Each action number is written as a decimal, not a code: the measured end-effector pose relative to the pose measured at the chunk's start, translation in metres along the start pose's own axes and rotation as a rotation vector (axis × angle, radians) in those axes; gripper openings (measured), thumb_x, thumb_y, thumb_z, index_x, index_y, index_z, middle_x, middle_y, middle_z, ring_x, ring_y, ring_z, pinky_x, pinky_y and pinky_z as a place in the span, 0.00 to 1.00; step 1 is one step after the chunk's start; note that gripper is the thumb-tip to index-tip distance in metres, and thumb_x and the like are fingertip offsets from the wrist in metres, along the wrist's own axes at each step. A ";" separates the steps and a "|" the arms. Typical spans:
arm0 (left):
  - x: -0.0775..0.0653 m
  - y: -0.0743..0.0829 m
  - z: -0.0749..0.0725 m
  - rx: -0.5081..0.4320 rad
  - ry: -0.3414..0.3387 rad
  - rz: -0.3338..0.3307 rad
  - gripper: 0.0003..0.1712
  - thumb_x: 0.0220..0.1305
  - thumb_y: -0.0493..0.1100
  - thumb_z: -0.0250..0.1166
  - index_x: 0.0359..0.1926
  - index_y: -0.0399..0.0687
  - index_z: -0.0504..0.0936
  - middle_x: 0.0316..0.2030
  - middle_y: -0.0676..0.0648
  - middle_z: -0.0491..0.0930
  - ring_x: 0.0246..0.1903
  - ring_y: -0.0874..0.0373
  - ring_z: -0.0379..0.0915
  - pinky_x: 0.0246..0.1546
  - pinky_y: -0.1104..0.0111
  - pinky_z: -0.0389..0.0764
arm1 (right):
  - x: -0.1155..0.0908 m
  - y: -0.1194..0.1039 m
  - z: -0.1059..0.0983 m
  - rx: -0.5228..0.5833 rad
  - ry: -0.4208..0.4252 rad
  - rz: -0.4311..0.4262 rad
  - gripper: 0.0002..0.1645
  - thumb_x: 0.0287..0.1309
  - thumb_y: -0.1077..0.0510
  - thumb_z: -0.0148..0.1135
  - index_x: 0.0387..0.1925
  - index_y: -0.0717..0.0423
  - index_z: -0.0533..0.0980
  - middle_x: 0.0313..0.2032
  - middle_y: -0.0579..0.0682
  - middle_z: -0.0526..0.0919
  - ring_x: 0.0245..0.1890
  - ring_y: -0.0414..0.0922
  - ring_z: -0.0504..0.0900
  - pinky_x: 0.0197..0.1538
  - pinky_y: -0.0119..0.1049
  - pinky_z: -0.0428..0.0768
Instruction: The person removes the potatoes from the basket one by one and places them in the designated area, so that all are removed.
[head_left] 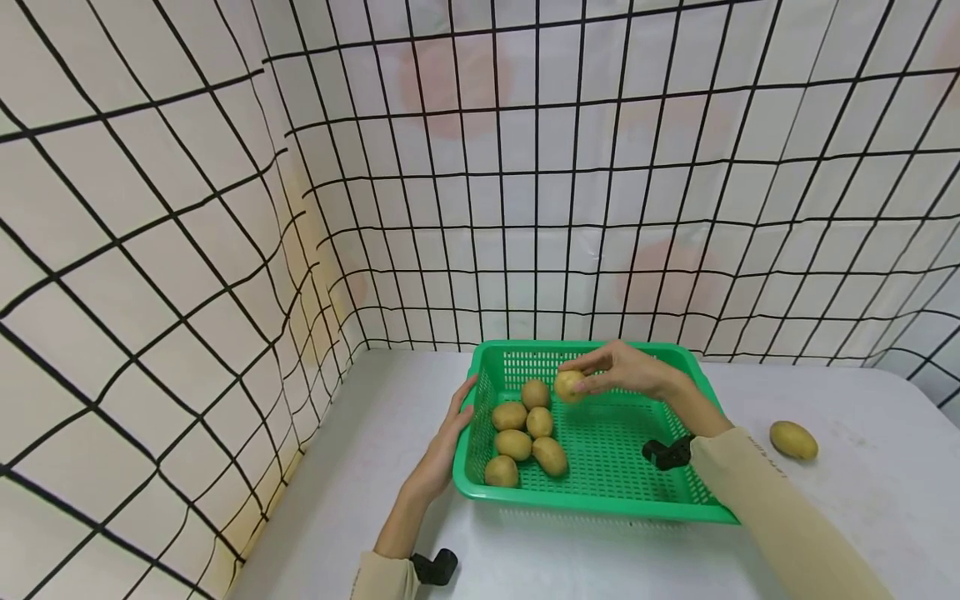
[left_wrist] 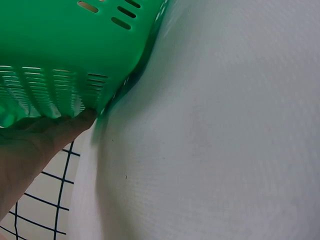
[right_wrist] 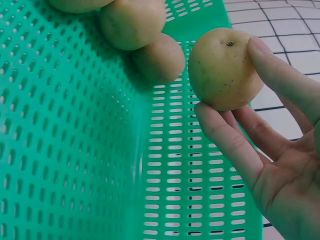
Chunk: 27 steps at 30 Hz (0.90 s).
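Observation:
My right hand [head_left: 628, 369] pinches a potato [right_wrist: 224, 70] between thumb and fingers, holding it over the back part of a green plastic basket [head_left: 592, 499]. Several other potatoes [head_left: 513, 445] lie together along the basket's left side. At the basket's left wall is my left hand [head_left: 438, 450], its fingers stretched along the outside near the rim. In the left wrist view, those fingers [left_wrist: 75, 125] lie against the slotted green wall, partly out of sight.
One loose potato [head_left: 793, 440] lies on the white table [head_left: 862, 508] to the right of the basket. A black wire grid [head_left: 536, 175] before pale sheeting stands behind the table and along its left side. Black wrist cameras sit at both cuffs.

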<state>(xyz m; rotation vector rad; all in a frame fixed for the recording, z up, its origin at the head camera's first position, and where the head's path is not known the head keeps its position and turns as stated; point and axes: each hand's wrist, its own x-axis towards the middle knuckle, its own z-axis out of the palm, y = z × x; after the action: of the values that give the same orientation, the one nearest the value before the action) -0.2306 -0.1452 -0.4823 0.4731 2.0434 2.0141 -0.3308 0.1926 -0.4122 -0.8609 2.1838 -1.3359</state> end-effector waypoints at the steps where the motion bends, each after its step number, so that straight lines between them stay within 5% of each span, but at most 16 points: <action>1: 0.000 0.000 0.000 0.001 0.000 -0.001 0.31 0.85 0.58 0.33 0.82 0.73 0.39 0.84 0.50 0.31 0.83 0.41 0.23 0.76 0.31 0.36 | -0.001 -0.001 -0.001 -0.003 0.005 0.000 0.29 0.67 0.58 0.68 0.67 0.61 0.76 0.65 0.63 0.80 0.59 0.51 0.84 0.58 0.55 0.84; 13: 0.000 -0.001 0.000 0.005 0.000 0.003 0.31 0.85 0.58 0.32 0.82 0.73 0.40 0.84 0.50 0.31 0.83 0.41 0.23 0.76 0.31 0.36 | -0.009 -0.013 -0.014 0.010 0.070 0.031 0.28 0.66 0.58 0.69 0.66 0.59 0.78 0.62 0.62 0.82 0.56 0.47 0.85 0.57 0.43 0.86; 22: 0.000 -0.001 0.000 0.004 0.005 -0.001 0.31 0.84 0.59 0.33 0.82 0.74 0.40 0.84 0.50 0.32 0.83 0.41 0.24 0.76 0.31 0.37 | -0.028 -0.030 -0.035 -0.075 0.149 0.023 0.30 0.66 0.55 0.70 0.68 0.56 0.76 0.68 0.58 0.77 0.66 0.51 0.78 0.62 0.43 0.82; 27: 0.000 0.000 0.000 0.002 0.009 -0.004 0.31 0.85 0.59 0.33 0.82 0.74 0.40 0.84 0.50 0.32 0.83 0.41 0.25 0.76 0.31 0.37 | -0.038 -0.036 -0.044 -0.088 0.157 0.038 0.31 0.67 0.55 0.69 0.69 0.56 0.75 0.68 0.57 0.78 0.62 0.44 0.80 0.63 0.45 0.81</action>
<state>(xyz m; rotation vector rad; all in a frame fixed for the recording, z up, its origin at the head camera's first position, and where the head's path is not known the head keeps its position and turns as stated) -0.2307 -0.1453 -0.4827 0.4606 2.0499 2.0153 -0.3219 0.2350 -0.3586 -0.7645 2.3827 -1.3387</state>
